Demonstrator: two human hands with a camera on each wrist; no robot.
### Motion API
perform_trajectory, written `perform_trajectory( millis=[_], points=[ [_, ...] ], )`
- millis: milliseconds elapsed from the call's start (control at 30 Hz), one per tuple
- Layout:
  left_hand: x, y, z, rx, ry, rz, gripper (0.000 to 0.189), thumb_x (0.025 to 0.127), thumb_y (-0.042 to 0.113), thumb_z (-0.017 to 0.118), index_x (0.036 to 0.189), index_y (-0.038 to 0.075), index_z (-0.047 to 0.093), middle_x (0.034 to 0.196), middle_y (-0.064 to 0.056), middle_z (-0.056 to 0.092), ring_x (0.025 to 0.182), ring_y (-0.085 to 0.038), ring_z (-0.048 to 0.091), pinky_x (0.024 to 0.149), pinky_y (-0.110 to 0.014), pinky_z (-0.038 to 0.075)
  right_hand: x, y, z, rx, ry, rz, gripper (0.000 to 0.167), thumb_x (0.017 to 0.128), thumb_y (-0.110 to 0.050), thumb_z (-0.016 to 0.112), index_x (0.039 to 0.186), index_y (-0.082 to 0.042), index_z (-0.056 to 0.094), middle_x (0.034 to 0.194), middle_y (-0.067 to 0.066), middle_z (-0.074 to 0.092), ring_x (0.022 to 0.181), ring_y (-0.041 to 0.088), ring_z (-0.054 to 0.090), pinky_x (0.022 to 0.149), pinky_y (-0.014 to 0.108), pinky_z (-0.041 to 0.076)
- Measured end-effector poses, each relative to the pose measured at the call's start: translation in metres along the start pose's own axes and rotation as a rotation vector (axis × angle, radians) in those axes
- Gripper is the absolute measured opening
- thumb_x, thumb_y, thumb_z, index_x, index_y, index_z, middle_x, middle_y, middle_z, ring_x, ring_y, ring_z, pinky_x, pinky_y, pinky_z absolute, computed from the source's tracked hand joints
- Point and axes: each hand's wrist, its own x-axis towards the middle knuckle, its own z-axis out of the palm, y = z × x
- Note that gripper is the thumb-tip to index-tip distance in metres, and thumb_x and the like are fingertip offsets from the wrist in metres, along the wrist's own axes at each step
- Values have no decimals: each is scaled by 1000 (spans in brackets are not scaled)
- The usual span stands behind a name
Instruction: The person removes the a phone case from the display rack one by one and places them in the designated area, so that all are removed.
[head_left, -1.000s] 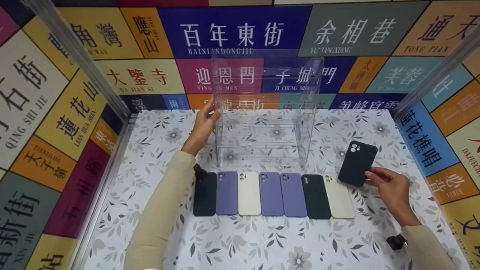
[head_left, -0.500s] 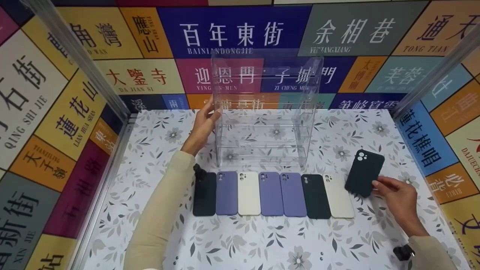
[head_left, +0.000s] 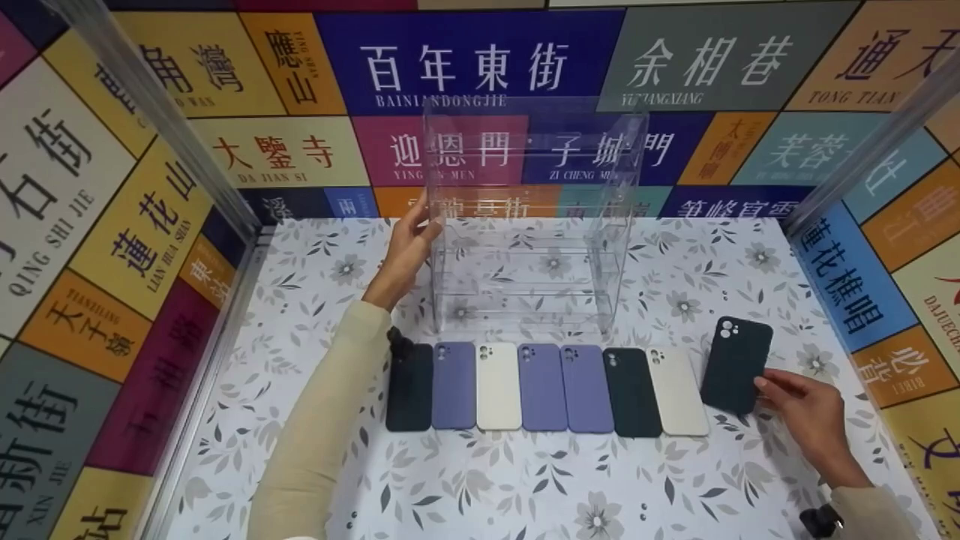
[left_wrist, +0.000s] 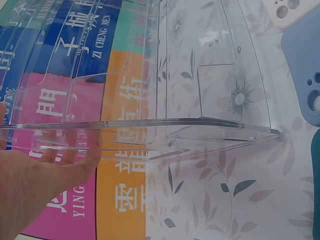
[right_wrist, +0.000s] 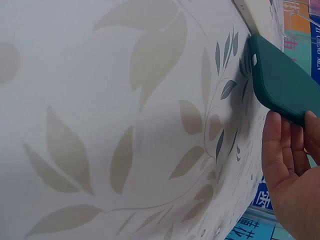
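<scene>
My right hand (head_left: 810, 416) pinches a dark green phone case (head_left: 739, 366) by its right edge, tilted just above the table beside the row's right end. In the right wrist view, the thumb and fingers hold the edge of this green case (right_wrist: 287, 80). A clear acrylic display rack (head_left: 529, 296) with several tiers stands at the back middle. Its left side is gripped by my left hand (head_left: 409, 247); in the left wrist view, fingers (left_wrist: 80, 167) show through the transparent panel. The row of phone cases holds dark ones, purple ones (head_left: 455, 386) and cream ones (head_left: 499, 386).
The cases lie side by side in front of the rack, a cream one (head_left: 679, 394) at the right end. A white table with a leaf and flower print (head_left: 480, 480) lies under everything. Patterned panels with metal corner posts (head_left: 862, 135) enclose the back and sides.
My right hand has moved right and toward the front, lowering the dark green phone case beside the row's right end. My left hand and the rack have stayed in place.
</scene>
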Motion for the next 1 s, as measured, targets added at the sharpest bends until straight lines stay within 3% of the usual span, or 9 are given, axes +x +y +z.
perform_trajectory(
  millis=[400,767,1000],
  points=[
    [0,-1,0,-2,-8,-2,68,115,15,58,176,23,30,163,-20,52,136,-37,61,112,-50,50,-1,7,-3,-38,-102,46,46,106,-12,76,139,18,65,102,-17,76,83,0,76,75,22,63],
    [0,-1,0,0,-8,-11,69,115,16,59,176,23,28,165,-21,49,140,-38,58,113,-52,47,1,9,-4,-160,-188,67,45,107,-12,74,138,19,65,121,26,77,85,-6,68,74,18,60],
    [0,-1,0,-1,-2,-18,68,115,17,59,176,24,29,165,-20,50,140,-38,58,116,-53,47,2,10,-2,-188,-206,71,43,107,-11,72,137,19,65,121,27,76,84,-3,69,72,20,61]
  ],
)
